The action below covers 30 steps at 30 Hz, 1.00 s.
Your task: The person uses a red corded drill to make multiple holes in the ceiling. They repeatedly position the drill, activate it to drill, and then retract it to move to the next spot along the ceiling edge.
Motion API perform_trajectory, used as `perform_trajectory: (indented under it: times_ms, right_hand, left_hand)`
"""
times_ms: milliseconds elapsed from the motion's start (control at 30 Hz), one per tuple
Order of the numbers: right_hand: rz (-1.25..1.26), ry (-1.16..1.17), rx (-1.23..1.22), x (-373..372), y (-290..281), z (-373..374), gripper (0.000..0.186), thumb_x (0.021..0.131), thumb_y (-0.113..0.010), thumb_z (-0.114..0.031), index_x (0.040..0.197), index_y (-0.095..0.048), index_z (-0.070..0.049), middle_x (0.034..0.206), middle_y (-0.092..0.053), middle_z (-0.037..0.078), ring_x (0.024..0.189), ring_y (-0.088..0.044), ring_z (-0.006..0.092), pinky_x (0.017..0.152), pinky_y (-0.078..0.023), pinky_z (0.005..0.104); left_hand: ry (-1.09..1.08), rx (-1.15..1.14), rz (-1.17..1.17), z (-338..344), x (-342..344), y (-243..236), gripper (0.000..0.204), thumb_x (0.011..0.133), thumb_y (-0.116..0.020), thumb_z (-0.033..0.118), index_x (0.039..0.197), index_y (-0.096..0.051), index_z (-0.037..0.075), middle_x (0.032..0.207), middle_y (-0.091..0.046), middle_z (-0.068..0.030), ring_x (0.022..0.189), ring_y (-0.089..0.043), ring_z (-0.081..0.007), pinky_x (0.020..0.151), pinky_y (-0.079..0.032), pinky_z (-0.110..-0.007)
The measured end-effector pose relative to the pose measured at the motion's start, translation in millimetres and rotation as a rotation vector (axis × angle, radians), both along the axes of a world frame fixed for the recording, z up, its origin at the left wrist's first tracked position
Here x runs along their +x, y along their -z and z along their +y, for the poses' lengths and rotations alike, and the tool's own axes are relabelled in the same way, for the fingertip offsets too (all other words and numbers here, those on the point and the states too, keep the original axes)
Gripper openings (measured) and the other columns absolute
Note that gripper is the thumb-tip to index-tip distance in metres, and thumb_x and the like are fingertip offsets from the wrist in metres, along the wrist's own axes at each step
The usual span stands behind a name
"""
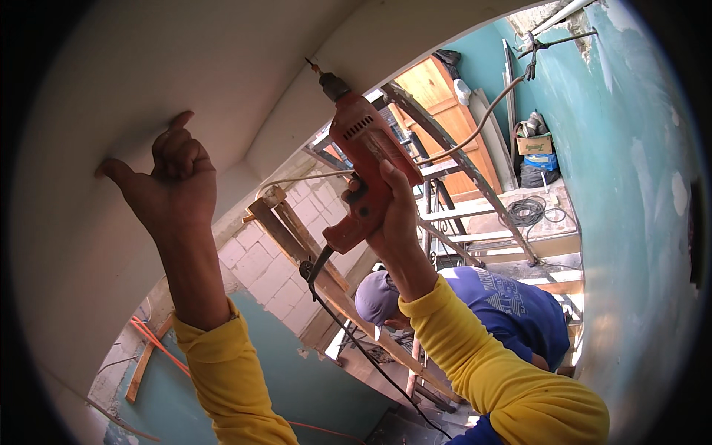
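Observation:
My right hand (397, 215) is wrapped round the grip of a red power drill (365, 133), which is tilted up toward the white ceiling panel (200, 59). From the dark chuck a thin bit (314, 67) reaches the panel near a corner line; whether its tip has entered the surface I cannot tell. A black cord (346, 326) hangs from the drill's handle. My left hand (180, 182) is raised against the panel, left of the drill, its thumb and one finger stretched out and the other fingers curled. Nothing shows in it.
Below, a person in a blue shirt (512, 304) and cap bends forward. Wooden posts (285, 233) and a metal-and-wood frame (475, 170) stand beyond the drill. A brown cable (489, 111) loops toward the teal wall (623, 185). Coiled black cable (526, 211) lies near boxes and bags.

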State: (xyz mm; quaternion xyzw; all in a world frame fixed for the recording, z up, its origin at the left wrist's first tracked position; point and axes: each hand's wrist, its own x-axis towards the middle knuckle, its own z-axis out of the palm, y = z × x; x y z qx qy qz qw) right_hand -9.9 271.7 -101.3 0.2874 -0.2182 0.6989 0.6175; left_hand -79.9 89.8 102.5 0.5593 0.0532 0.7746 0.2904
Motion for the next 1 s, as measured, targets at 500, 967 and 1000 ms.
perform_trajectory:
  times_ms: [500, 967, 1000]
  right_hand:
    - [0.024, 0.023, 0.0, -7.8, -5.4, 0.6, 0.045, 0.098, -0.064, -0.037, 0.125, -0.055, -0.002, 0.094, -0.065, 0.007, 0.077, -0.067, 0.018, 0.061, -0.056, 0.0309]
    - [0.008, 0.033, -0.008, -10.7, -12.4, -3.8, 0.049, 0.097, -0.065, -0.036, 0.13, -0.051, -0.002, 0.094, -0.062, 0.006, 0.077, -0.066, 0.0174, 0.061, -0.056, 0.0314]
    - [0.003, 0.031, 0.006, -11.2, -11.9, -1.9, 0.049, 0.097, -0.065, -0.036, 0.13, -0.051, -0.002, 0.095, -0.062, 0.006, 0.077, -0.066, 0.0173, 0.061, -0.056, 0.0314]
  left_hand:
    - [0.036, 0.007, 0.019, 2.8, -5.6, -3.8, 0.13, 0.075, -0.059, 0.086, 0.139, -0.034, -0.024, 0.067, -0.03, -0.0005, 0.055, -0.024, -0.0093, 0.048, -0.023, -0.024]
    - [0.003, 0.026, -0.054, 4.7, 3.3, -4.1, 0.13, 0.074, -0.059, 0.087, 0.135, -0.036, -0.026, 0.064, -0.03, -0.0003, 0.053, -0.024, -0.0092, 0.046, -0.023, -0.024]
    - [0.008, 0.028, -0.048, 4.9, 3.0, -4.2, 0.13, 0.074, -0.059, 0.087, 0.135, -0.036, -0.026, 0.064, -0.03, -0.0002, 0.053, -0.024, -0.0092, 0.046, -0.023, -0.024]
